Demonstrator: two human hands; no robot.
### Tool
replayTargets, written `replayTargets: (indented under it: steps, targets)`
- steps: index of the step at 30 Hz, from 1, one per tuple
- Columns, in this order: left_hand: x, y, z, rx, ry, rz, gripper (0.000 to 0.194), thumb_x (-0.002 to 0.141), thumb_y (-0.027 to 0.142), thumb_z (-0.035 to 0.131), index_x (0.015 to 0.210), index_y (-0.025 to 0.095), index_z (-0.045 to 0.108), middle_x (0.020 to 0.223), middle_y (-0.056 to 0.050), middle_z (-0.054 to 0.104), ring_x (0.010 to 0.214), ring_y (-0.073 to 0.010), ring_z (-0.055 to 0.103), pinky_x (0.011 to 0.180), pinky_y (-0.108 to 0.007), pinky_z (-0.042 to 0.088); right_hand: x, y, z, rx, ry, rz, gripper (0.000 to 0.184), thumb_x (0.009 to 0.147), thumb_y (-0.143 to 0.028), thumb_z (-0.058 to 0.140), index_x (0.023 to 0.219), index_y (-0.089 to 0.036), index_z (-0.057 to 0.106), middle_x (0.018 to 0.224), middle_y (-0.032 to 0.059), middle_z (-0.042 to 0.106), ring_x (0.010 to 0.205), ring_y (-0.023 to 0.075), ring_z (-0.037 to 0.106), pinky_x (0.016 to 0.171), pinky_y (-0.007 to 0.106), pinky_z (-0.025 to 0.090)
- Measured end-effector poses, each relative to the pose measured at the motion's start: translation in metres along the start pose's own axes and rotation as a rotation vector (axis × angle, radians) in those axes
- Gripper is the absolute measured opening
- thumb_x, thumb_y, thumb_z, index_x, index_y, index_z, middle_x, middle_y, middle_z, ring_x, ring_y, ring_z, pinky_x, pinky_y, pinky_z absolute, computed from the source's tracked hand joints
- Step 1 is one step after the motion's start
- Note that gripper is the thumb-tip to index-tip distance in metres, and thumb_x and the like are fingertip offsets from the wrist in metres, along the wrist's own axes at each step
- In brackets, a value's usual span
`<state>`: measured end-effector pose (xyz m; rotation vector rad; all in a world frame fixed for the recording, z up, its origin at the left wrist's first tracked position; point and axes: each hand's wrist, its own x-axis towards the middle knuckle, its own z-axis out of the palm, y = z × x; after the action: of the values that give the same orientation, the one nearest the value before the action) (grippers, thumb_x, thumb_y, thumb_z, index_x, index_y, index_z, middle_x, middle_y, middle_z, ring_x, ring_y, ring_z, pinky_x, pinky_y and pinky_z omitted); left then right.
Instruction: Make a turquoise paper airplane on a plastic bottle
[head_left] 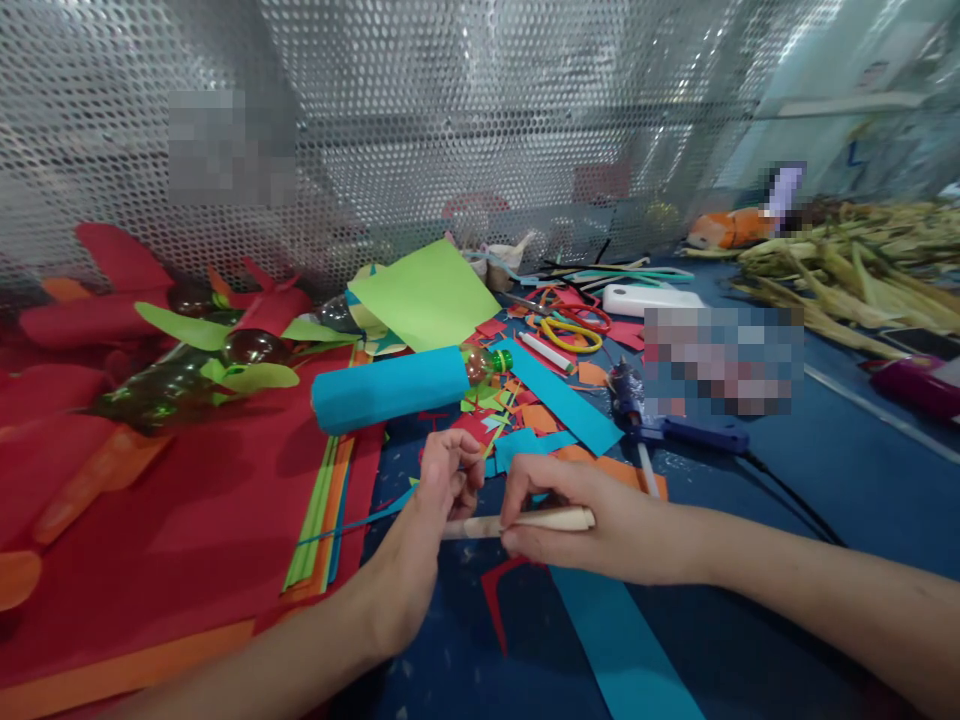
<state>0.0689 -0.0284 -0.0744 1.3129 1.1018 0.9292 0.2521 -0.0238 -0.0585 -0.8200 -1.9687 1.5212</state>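
Note:
My right hand (570, 515) grips a slim cream-coloured stick, like a marker (551, 518), between thumb and fingers, lying nearly level. Its left end reaches the palm side of my left hand (439, 510). The left fingers curl inward; whatever they may hold is hidden. Behind my left wrist a thin blue paper strip (352, 523) runs out to the left. Just beyond both hands lies a green-capped bottle (394, 385) wrapped in blue paper. A wide blue paper strip (622, 640) passes below my right hand, beside a red paper scrap (495, 600).
Red paper sheets (210, 520) with coloured strips (322, 515) cover the left, under bottle-and-paper figures (247, 345). A glue gun (675, 430) with a cord lies right. Scissors (574, 330), paper scraps and a light green sheet (427, 295) lie farther back. Dried husks (862, 260) pile at far right.

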Motion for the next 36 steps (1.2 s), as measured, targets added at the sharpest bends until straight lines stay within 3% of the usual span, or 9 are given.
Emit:
replayTargets:
  steps: [4,8,10,16,20,23,28,32,36]
  targets:
    - [0.004,0.002,-0.002,-0.078,0.135,0.042,0.041,0.086,0.063,0.033,0.089,0.024,0.046,0.075,0.002,0.049,0.063,-0.0156,0.045,0.058,-0.026,0.04,-0.005,-0.017,-0.021,-0.076,-0.045,-0.059,0.007,0.089,-0.025,0.051,0.085,-0.019,0.05,0.068,-0.0006,0.059,0.062,0.0116,0.056,0.059,0.023,0.045]
    - [0.003,0.0,-0.007,0.267,0.083,0.146,0.025,0.091,0.047,0.04,0.09,0.025,0.05,0.076,0.002,0.051,0.068,-0.0162,0.05,0.065,-0.028,0.043,-0.003,-0.01,-0.051,-0.684,0.375,-0.111,0.008,0.09,-0.024,0.049,0.092,-0.019,0.055,0.086,0.0049,0.065,0.077,0.0171,0.061,0.071,0.029,0.047]
    - [0.001,0.0,-0.008,0.494,0.008,0.24,0.018,0.091,0.039,0.043,0.095,0.025,0.053,0.085,-0.001,0.057,0.08,-0.0184,0.056,0.075,-0.03,0.046,0.001,0.001,-0.063,-1.017,0.479,-0.042,0.015,0.088,-0.022,0.051,0.102,-0.018,0.058,0.102,0.0089,0.066,0.094,0.0231,0.06,0.08,0.035,0.047]
    - [0.002,-0.004,-0.007,0.974,-0.091,0.402,0.038,0.087,0.04,0.049,0.121,0.023,0.053,0.128,-0.01,0.054,0.123,-0.03,0.046,0.103,-0.049,0.038,0.009,0.012,-0.071,-1.152,0.426,0.022,0.03,0.091,-0.026,0.052,0.119,-0.019,0.056,0.123,0.0078,0.062,0.114,0.0215,0.054,0.097,0.034,0.041]
    - [0.005,-0.008,-0.007,1.147,-0.115,0.424,0.072,0.08,0.057,0.055,0.139,0.019,0.039,0.144,-0.014,0.042,0.135,-0.0361,0.032,0.107,-0.057,0.031,-0.001,-0.007,-0.076,-1.242,0.493,0.196,0.023,0.093,-0.02,0.044,0.108,-0.016,0.061,0.105,0.0087,0.069,0.096,0.0229,0.063,0.082,0.033,0.046]
    - [0.007,-0.01,-0.006,1.181,-0.139,0.386,0.077,0.079,0.062,0.053,0.141,0.02,0.037,0.148,-0.014,0.038,0.137,-0.0374,0.029,0.106,-0.058,0.032,-0.019,-0.016,-0.084,-1.333,0.465,0.356,0.019,0.088,-0.014,0.046,0.094,-0.012,0.064,0.088,0.0132,0.071,0.084,0.0274,0.066,0.071,0.034,0.046]
    - [0.008,-0.012,-0.007,1.166,-0.15,0.383,0.07,0.081,0.055,0.054,0.141,0.023,0.037,0.148,-0.012,0.038,0.136,-0.0353,0.031,0.106,-0.056,0.034,-0.041,-0.019,-0.093,-1.416,0.338,0.494,0.012,0.083,-0.015,0.056,0.085,-0.011,0.067,0.088,0.0153,0.072,0.082,0.0289,0.067,0.066,0.032,0.044]
    - [0.007,-0.014,-0.01,1.11,-0.137,0.397,0.068,0.081,0.049,0.057,0.142,0.026,0.036,0.145,-0.011,0.042,0.135,-0.0346,0.034,0.106,-0.055,0.035,-0.031,-0.024,-0.093,-1.432,0.377,0.49,0.021,0.092,-0.027,0.049,0.098,-0.014,0.064,0.098,0.0121,0.071,0.092,0.027,0.066,0.071,0.031,0.046]
    - [0.006,-0.015,-0.01,1.007,-0.087,0.422,0.068,0.078,0.038,0.063,0.14,0.032,0.035,0.14,-0.008,0.046,0.13,-0.0326,0.041,0.103,-0.051,0.04,-0.011,-0.023,-0.09,-1.459,0.379,0.475,0.021,0.095,-0.024,0.047,0.104,-0.011,0.061,0.101,0.0134,0.069,0.098,0.0245,0.064,0.081,0.032,0.046]
